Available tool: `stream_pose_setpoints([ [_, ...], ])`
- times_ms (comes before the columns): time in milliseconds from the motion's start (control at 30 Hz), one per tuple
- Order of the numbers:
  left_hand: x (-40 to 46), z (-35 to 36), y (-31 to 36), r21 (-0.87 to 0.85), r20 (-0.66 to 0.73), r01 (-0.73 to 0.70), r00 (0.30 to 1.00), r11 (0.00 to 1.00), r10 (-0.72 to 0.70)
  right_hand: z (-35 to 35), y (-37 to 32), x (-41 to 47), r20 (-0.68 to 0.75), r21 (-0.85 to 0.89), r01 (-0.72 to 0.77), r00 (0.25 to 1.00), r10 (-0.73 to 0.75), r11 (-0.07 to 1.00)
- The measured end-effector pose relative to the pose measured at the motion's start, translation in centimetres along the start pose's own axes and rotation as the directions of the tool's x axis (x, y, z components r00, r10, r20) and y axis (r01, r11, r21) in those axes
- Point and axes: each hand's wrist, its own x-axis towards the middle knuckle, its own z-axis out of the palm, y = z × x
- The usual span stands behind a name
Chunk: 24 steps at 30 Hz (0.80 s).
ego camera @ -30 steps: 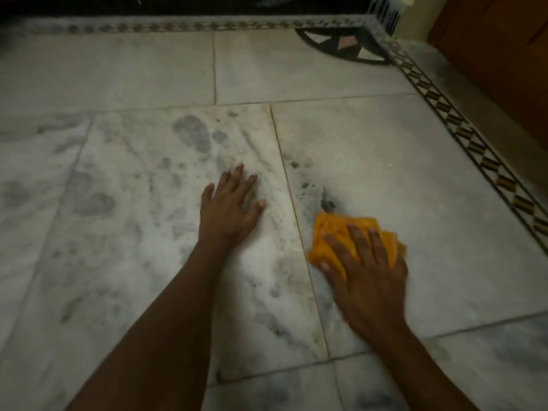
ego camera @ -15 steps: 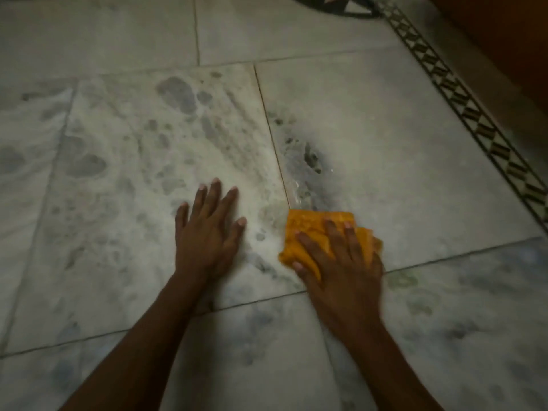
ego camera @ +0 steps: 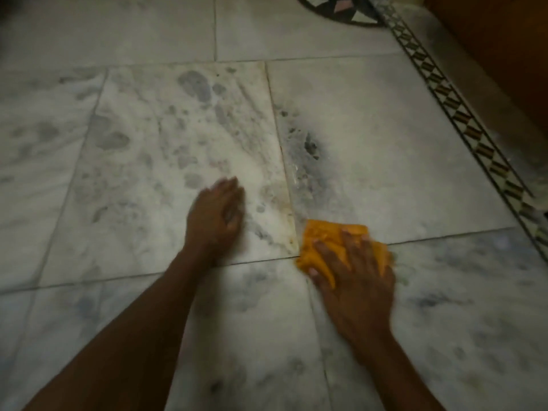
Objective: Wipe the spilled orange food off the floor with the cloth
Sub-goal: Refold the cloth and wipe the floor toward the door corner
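An orange cloth (ego camera: 323,240) lies bunched on the marble floor (ego camera: 400,149), over the crossing of two tile joints. My right hand (ego camera: 354,281) presses down on it with spread, fairly straight fingers, covering its near half. My left hand (ego camera: 216,216) is to the left of the cloth on the neighbouring tile. It is blurred, with its fingers drawn together, and holds nothing. A faint orange-brown trace (ego camera: 289,221) runs along the tile joint just beyond the cloth. A dark grey patch (ego camera: 310,146) marks the tile farther up.
A patterned inlay border (ego camera: 462,114) runs diagonally along the right, with a round inlay motif (ego camera: 341,10) at the top. Brown wood (ego camera: 504,40) stands beyond the border at the upper right. Grey-veined marble tiles surround both hands.
My right hand has dragged the cloth toward me, from the dark patch to the near tile joint. My left hand's fingers, spread flat before, are now drawn together and blurred.
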Motion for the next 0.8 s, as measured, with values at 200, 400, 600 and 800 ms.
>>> stream_pose_setpoints([
  [200,-11.7,0.1,0.7,0.222,0.028,0.020,0.999,0.975,-0.027,0.9,-2.6,8.3,-0.007,0.017,-0.178,0.984,0.178,0.984],
  [400,-11.5,0.9,0.2,0.282,0.044,0.023,0.998,0.959,-0.037,0.2,-2.8,-2.7,-0.018,0.031,0.099,0.995,-0.098,0.995],
  [600,-11.2,1.2,0.3,0.265,0.013,0.056,0.998,0.963,-0.062,-0.2,2.3,2.1,-0.022,0.017,-0.281,0.959,0.282,0.959],
  [800,-11.1,1.3,-0.8,0.283,-0.004,0.053,0.999,0.958,-0.054,1.0,-1.6,-2.1,-0.063,0.049,0.172,0.984,-0.169,0.984],
])
